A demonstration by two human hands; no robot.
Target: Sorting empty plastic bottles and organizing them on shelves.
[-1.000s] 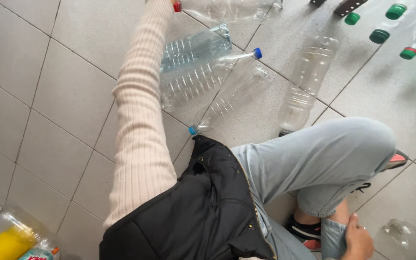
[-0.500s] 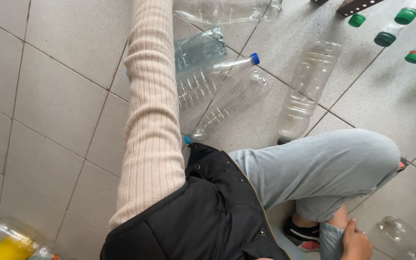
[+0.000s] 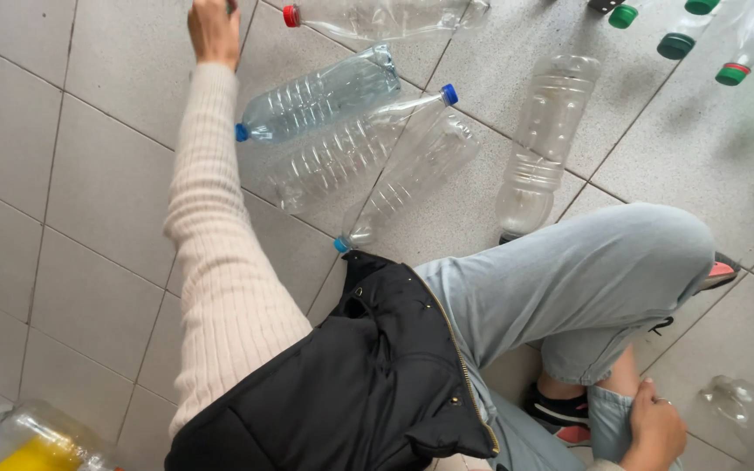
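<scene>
In the head view, the person squats on a grey tile floor (image 3: 89, 174). The left hand (image 3: 214, 28) reaches far out, at the top edge. Its fingers are curled, but I cannot tell what they grip, because the edge cuts it off. Just right of it lies a clear bottle with a red cap (image 3: 368, 16). Nearer lie three clear bottles with blue caps (image 3: 325, 100), touching each other. The right hand (image 3: 652, 427) rests near the ankle, fingers together on the jeans leg (image 3: 569, 288).

The long reach could tip the person forward. The sleeve (image 3: 220, 262) could bump the round bottles, and they could roll away.
</scene>
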